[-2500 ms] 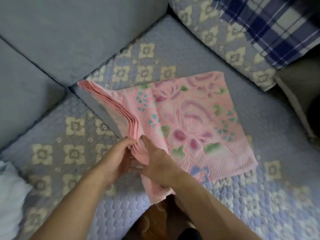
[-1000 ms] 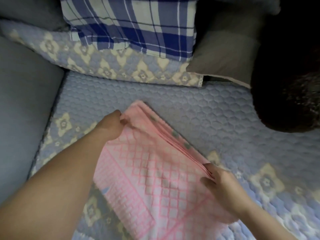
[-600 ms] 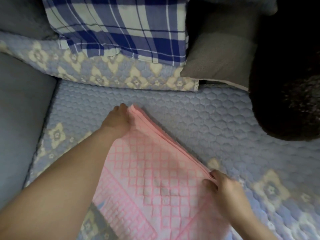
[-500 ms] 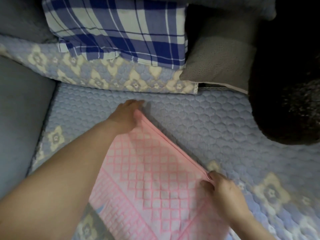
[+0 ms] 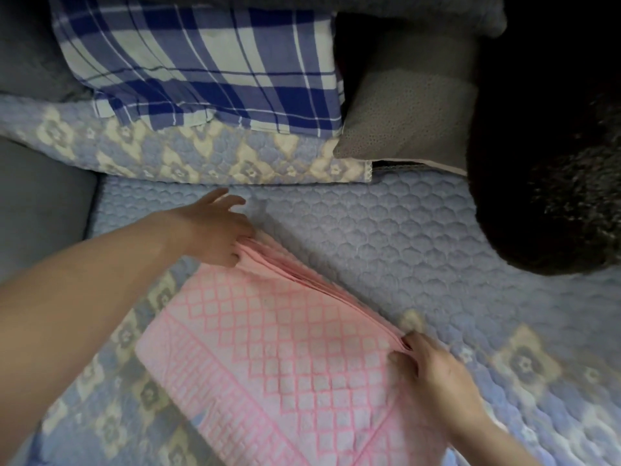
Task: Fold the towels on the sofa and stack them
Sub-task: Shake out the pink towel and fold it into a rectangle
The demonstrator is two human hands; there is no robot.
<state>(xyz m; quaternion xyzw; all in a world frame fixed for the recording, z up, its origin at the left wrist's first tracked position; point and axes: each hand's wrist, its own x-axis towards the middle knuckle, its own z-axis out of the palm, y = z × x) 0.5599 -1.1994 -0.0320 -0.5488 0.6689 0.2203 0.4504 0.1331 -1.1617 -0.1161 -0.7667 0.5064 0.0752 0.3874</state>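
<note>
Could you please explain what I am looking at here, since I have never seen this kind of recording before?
There is no machine here. A person wears a camera on the head, and it looks forward and down, so the two bare arms coming in from the bottom are the wearer's own.

The surface is a sofa seat with a blue quilted cover. On it lies a folded pink towel with a diamond pattern. The left hand pinches its far corner, with some fingers spread loose; the right hand has a grip on the near end of the same layered edge.

Behind, a blue plaid cloth lies on a quilted cushion, with a grey pillow beside it. The dark shape on the right is too dim to identify.
</note>
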